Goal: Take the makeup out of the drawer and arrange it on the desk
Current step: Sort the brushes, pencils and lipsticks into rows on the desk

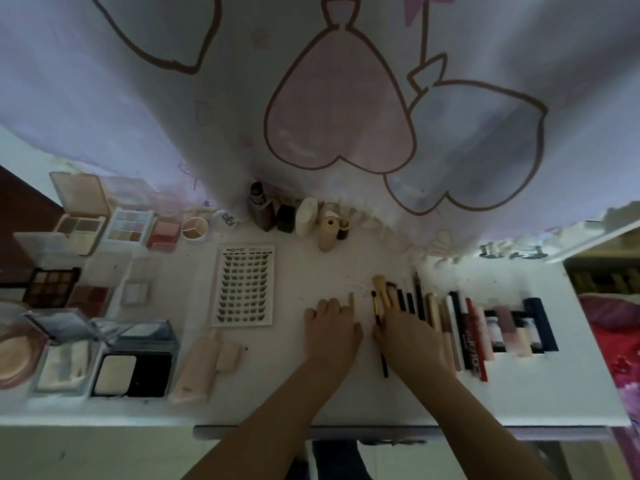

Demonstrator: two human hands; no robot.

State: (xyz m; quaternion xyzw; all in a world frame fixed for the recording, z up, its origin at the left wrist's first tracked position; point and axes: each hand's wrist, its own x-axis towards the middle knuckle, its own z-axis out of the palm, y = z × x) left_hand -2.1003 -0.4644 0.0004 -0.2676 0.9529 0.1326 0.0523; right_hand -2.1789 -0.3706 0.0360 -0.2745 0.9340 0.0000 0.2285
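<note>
Step in hand: aligning brushes on the surface. The right hand rests on the brush row; its grasp cannot be confirmed. The left hand rests loosely curled, index finger extended, holding nothing. Next move likely requires squaring the slim brush parallel with the row.

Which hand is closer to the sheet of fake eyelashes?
The left hand. It rests on the desk just right of the eyelash sheet. The right hand is farther right, over the row of brushes.
</note>
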